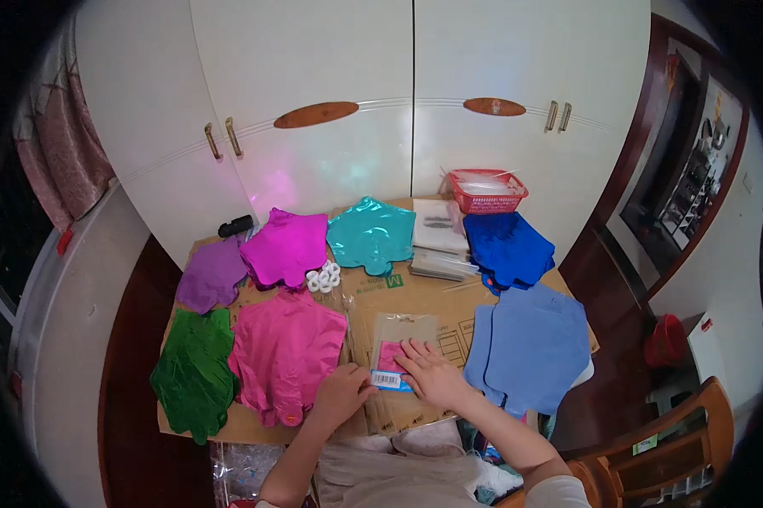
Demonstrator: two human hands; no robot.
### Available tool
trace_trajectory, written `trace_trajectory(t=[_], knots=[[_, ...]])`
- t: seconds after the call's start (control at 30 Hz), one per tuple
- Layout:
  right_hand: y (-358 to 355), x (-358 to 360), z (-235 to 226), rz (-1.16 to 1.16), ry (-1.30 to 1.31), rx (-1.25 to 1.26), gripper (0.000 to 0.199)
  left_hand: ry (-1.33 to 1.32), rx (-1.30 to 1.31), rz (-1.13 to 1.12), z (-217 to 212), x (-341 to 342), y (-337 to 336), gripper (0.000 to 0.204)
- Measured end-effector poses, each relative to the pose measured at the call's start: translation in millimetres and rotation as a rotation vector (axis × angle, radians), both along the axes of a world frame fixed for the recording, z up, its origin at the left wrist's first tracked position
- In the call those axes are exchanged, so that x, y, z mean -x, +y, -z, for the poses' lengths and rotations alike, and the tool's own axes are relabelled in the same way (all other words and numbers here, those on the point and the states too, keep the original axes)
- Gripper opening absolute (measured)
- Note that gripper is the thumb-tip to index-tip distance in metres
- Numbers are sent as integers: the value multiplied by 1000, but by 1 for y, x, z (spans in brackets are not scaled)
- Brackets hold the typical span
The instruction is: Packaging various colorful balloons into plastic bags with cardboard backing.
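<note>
A clear plastic bag (384,328) with a hanging hole lies flat on the cardboard near me. Inside it show a pink folded piece (389,355) and a white barcode label (386,380) with blue around it. My right hand (432,375) presses down on the bag, its fingers stretched out and spread over the pink part. At the bag's lower left edge my left hand (345,394) is curled, fingertips and thumb closed on the edge. Just left of that hand lies a pile of pink foil balloons (288,351).
Around the cardboard (373,296) lie piles of green (193,368), purple (212,275), magenta (286,247), teal (371,235), dark blue (510,247) and pale blue foil balloons (538,347). White ribbon rolls (323,277), stacked clear bags (440,264) and a red basket (489,203) sit farther back. A wooden chair (669,440) stands right.
</note>
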State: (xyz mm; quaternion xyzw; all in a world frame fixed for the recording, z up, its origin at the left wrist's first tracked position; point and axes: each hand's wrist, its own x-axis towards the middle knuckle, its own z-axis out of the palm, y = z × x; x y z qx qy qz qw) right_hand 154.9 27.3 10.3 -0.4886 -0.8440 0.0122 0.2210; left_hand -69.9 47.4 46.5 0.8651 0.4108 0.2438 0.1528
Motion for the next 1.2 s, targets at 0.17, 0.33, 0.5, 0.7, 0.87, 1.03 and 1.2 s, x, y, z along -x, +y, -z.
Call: trace_trajectory(t=[0.17, 0.33, 0.5, 0.7, 0.87, 1.03, 1.2], knots=[[8, -3, -3, -47, 54, 162, 41, 148, -303, 210, 21, -20, -21, 16], [22, -19, 1, -171, 105, 289, 43, -5, -239, 146, 24, -62, -47, 13], [21, -20, 1, -176, 132, 331, 44, -43, -136, 124, 32, -73, -52, 14], [20, -19, 4, -176, 142, 318, 44, -4, -130, 102, 36, -78, -50, 17], [21, -19, 3, -179, 123, 308, 45, 22, -166, 138, 32, -80, -46, 16], [12, -17, 0, -200, 85, 315, 49, -102, -108, 201, 19, -68, -53, 14], [3, -19, -6, -242, 15, 310, 54, -610, 301, 179, 15, -19, -67, 11]])
